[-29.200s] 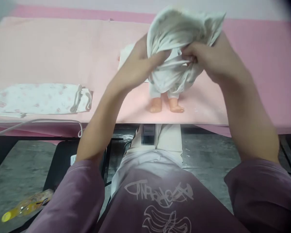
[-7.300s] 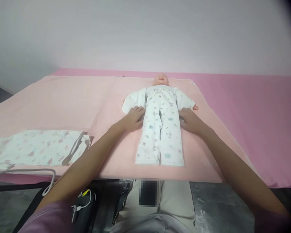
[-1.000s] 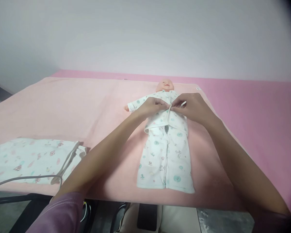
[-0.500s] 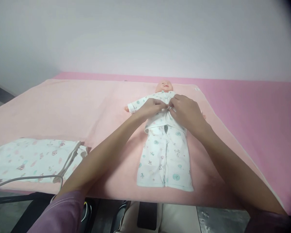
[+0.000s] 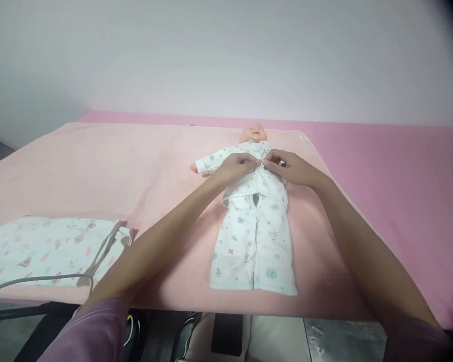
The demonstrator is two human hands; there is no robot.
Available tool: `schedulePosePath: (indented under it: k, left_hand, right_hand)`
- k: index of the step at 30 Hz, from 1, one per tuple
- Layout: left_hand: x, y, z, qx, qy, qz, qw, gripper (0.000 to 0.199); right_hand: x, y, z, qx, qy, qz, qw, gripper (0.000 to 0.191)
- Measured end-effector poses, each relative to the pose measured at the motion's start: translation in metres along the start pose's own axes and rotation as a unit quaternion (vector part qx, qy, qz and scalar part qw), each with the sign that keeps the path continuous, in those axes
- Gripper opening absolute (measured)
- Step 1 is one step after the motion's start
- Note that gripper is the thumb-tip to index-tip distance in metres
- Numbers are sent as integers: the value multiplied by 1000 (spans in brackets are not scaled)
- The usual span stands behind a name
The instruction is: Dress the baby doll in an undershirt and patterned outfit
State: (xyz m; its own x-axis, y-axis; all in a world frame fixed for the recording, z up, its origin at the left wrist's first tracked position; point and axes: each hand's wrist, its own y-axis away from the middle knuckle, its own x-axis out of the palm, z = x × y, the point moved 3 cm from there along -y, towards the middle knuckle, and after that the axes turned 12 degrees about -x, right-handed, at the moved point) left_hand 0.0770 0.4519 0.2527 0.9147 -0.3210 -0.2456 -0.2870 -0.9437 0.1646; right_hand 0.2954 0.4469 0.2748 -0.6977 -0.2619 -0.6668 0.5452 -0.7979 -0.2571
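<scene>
A baby doll (image 5: 253,133) lies on its back on a peach blanket (image 5: 117,166), head toward the wall. It wears a white printed jacket (image 5: 245,188) and matching white trousers (image 5: 254,251) with a small dark gap at the waist. At the jacket's front, my left hand (image 5: 239,167) pinches the cloth edge with thumb and forefinger. Directly opposite, my right hand (image 5: 287,166) pinches the other side, the fingertips of both hands nearly meeting at a small pale fastener. The doll's arm on the right is hidden behind my right hand.
A folded white printed cloth (image 5: 53,249) lies at the front left, with a grey cable (image 5: 41,277) across it. Pink surface (image 5: 392,191) shows beyond the blanket on the right. The pale wall (image 5: 226,60) stands behind. A dark phone-like object (image 5: 227,334) lies on my lap.
My right hand has turned flatter and its wrist has swung outward, uncovering more of the jacket's right side. My left hand keeps its pinch. The whole view has shifted slightly.
</scene>
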Motion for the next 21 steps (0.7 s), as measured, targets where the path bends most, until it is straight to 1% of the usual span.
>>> schedulePosePath:
  k: [3,6,9,12,13,15,16,18,20,21]
  left_hand:
    - [-2,-2,3,3,-19,2,1000,30]
    - [-1,-3,5,15,-53,-12,998,31]
    - [1,0,3,31,-87,-40,995,24]
    - [3,5,0,30,-110,-71,991,16]
    - [3,7,-2,31,-117,-80,989,16]
    - [2,7,-7,45,-141,-105,983,21]
    - [0,5,-10,56,-158,-122,978,23]
    - [-5,-3,-17,68,-186,-152,968,19]
    - [-11,-16,-22,47,-182,-163,969,15]
    - [-14,-23,-23,29,-168,-153,974,14]
  right_hand:
    - [1,0,-3,-3,-3,2,1000,48]
    - [2,0,-7,-5,-10,4,1000,45]
    - [0,-1,-7,8,-4,-19,1000,41]
    - [-5,-8,-4,46,14,-44,998,32]
    - [-7,-12,-4,56,24,-47,997,29]
    - [-13,-21,-6,65,44,-40,996,26]
    - [-15,-25,-8,68,50,-34,996,27]
    - [-19,-33,-15,74,49,-22,996,29]
    - [-19,-37,-20,74,42,-26,996,28]
    - [-18,-38,-22,69,38,-33,996,27]
